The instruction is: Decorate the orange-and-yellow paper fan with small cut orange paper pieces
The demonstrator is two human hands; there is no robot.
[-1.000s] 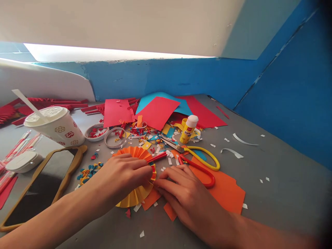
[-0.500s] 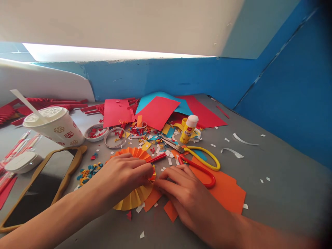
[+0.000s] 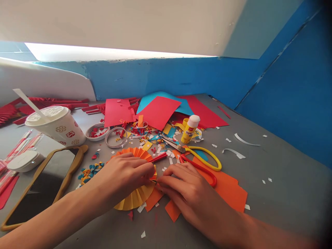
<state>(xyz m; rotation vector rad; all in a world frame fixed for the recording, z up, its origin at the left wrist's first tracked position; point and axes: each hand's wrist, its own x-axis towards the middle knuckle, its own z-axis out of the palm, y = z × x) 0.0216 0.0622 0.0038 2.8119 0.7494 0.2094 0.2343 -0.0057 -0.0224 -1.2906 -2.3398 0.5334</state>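
Note:
A round pleated paper fan (image 3: 135, 199), orange at the top and yellow at the bottom, lies on the grey table (image 3: 272, 204). My left hand (image 3: 127, 178) presses across its middle, hiding the centre. A red stick (image 3: 158, 157) pokes out from under that hand. The fingertips of my right hand (image 3: 184, 190) pinch the fan's right rim, but what lies between them is hard to see. That hand rests over orange paper scraps (image 3: 228, 190), close to red-and-yellow-handled scissors (image 3: 202, 162).
Behind the hands lie a yellow glue stick (image 3: 188, 129), red and blue paper sheets (image 3: 158, 110), and a heap of scraps. To the left stand a white paper cup (image 3: 58, 124), a tape roll (image 3: 116, 137) and a brown-framed mirror (image 3: 44, 186). Blue walls (image 3: 285, 86) bound the back and right.
My right fingers have drawn closer around the fan's right rim. My left hand stays on the fan, and the view has shifted very slightly.

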